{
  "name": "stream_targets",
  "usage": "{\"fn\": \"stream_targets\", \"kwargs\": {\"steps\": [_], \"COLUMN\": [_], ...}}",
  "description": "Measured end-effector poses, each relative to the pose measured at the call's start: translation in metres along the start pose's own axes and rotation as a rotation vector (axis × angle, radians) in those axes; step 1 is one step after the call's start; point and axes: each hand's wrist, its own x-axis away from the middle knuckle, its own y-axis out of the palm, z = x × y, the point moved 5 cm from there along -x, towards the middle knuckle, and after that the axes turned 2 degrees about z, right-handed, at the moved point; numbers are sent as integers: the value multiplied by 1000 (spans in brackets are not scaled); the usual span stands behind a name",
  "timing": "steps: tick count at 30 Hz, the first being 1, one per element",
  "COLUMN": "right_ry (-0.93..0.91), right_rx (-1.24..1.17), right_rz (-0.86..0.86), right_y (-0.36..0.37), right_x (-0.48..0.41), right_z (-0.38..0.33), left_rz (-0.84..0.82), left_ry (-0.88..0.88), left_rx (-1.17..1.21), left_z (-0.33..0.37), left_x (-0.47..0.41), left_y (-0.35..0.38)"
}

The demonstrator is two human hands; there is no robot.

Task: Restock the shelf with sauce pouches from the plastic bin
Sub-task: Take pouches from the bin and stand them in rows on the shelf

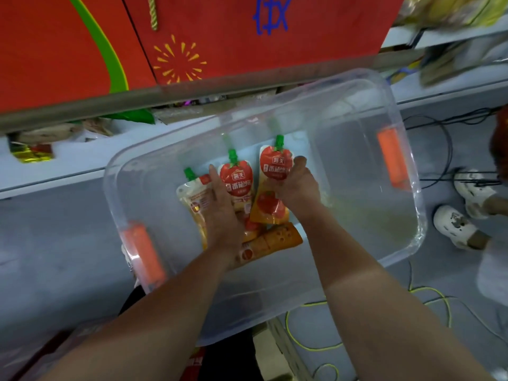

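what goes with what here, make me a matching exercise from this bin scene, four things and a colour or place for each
Column one:
1. rightmost tomato sauce pouch
2. pouch spout caps
3. bin latch
4. clogs

Column two:
a. white, on the floor
b. gripped by the right hand
c. green
d. orange

Pairs: 1-b, 2-c, 3-d, 4-a

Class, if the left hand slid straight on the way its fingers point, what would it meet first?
Likely the clear bin's far wall; the left hand points through the gap between the left pouch and middle pouch, though depth is unclear.
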Motion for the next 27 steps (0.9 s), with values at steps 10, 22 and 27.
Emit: {"fn": "stream_targets", "kwargs": {"steps": [10,22,27], "right_ry": [249,-61,-234], "right_rx": [-591,-1027,-1082], "right_rz": [-205,-114,-160], "right_y": [9,-115,-171], "right_x": [2,155,219], "right_z": [18,-37,-90], "left_rz": [-202,-391,-270], "left_ry": [-222,22,167], "left_rx": [121,378,467], "left_z": [-3,86,135], "left_x": [-15,53,88], "left_y": [-8,-140,-226]}}
